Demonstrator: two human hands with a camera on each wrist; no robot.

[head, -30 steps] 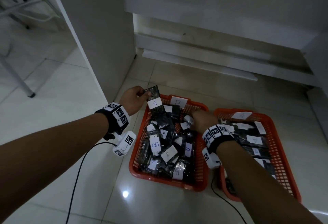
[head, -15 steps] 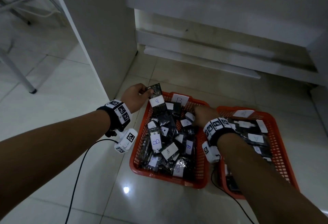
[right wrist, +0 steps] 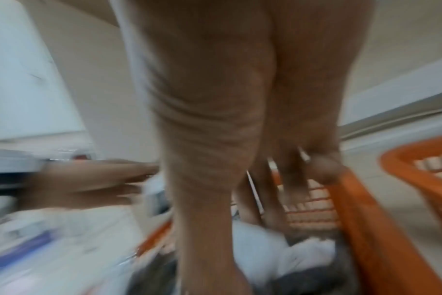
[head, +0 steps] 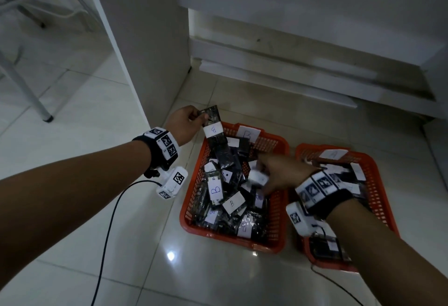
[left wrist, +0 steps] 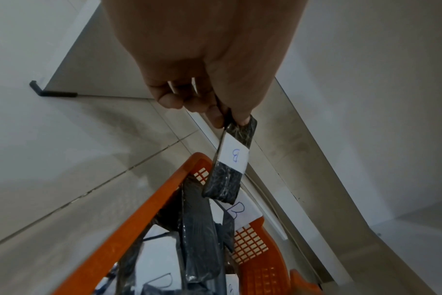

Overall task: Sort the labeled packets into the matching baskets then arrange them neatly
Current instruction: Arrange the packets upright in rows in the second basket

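Note:
Two orange baskets stand side by side on the floor. The left basket [head: 232,242] carries a "B" tag [head: 247,133] and is piled with black packets bearing white B labels. The right basket [head: 371,167] carries an "A" tag [head: 334,153]. My left hand [head: 197,119] pinches a black B packet [head: 213,129] by its top end above the B basket's far left corner; the left wrist view shows that B packet [left wrist: 234,157] hanging from the hand [left wrist: 227,119]. My right hand [head: 264,184], blurred, is over the B pile and pinches a white-labelled packet [head: 257,177].
A white cabinet panel [head: 135,46] rises just left of the baskets. A low white ledge [head: 278,82] runs behind them. A black cable [head: 109,228] trails over the tiles at the left. A metal chair leg [head: 41,109] stands far left.
My right hand has drawn back from the far part of the B pile toward its middle, now with a labelled packet at its fingertips. The left hand still holds its B packet.

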